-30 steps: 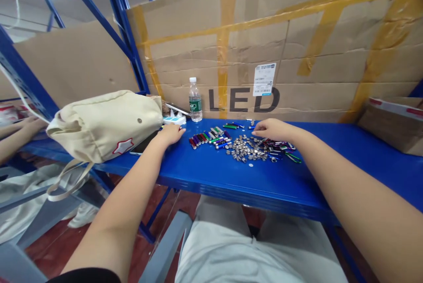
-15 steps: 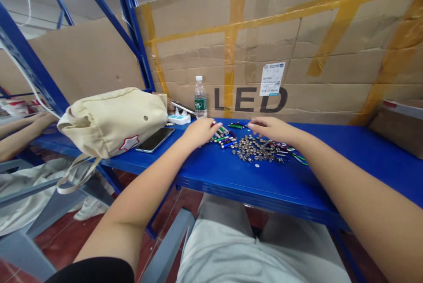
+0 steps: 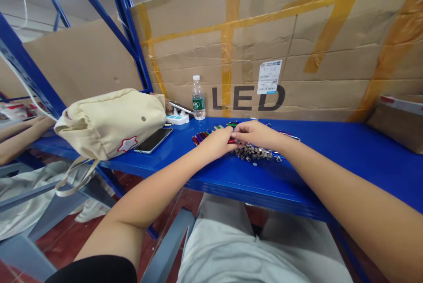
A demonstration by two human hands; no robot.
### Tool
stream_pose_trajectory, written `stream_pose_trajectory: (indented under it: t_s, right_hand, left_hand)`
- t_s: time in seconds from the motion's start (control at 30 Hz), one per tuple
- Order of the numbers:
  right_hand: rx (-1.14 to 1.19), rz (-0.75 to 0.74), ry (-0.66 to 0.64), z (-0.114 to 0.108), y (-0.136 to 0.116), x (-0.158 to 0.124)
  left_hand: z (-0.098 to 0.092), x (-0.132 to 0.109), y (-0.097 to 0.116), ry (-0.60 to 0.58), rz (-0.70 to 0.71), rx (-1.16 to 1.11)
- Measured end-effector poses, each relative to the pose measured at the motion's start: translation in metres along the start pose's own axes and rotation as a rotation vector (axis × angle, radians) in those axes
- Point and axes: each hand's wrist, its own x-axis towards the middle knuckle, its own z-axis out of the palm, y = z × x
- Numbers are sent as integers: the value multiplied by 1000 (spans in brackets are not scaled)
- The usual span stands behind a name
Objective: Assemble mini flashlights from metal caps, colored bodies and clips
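Observation:
My left hand (image 3: 218,143) is closed around a slim red metal tube (image 3: 233,141), whose end sticks out to the right. At that end, my right hand (image 3: 254,135) meets it with thumb and fingers pinched together; whatever lies between those fingertips is too small to make out. Under and in front of the right hand spreads a pile of small silver metal pieces (image 3: 254,152). Several coloured tubes (image 3: 200,137), red, purple and green, lie in a row left of my left hand. More green tubes (image 3: 232,123) lie behind the hands, partly hidden.
A cream bag (image 3: 112,118) and a phone (image 3: 153,141) rest at the left of the blue table (image 3: 333,159). A water bottle (image 3: 198,100) stands by the cardboard wall (image 3: 313,93), near a white power strip (image 3: 178,119). A cardboard box (image 3: 398,120) sits far right. Another person's arms (image 3: 24,131) show at far left.
My hands have come together over the table. The right hand moved left to the left hand, which shifted right and lower. The red tube's end now shows between them.

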Motion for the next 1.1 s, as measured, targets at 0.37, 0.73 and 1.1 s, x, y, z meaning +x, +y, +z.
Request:
stream_pose_trajectory:
  t_s: [0.37,0.73,1.1]
  right_hand:
    - [-193,-7,27,-21,-20,-18]
    - [-222,225,471,-69,-1,-70]
    - [-291,410,612,-68,27,-126]
  left_hand:
    - [-34,-32,-40,-7,-125,-87]
    - [-77,-83,-171,-242,-712,522]
    - [-77,-84,-161,-299,-692,505]
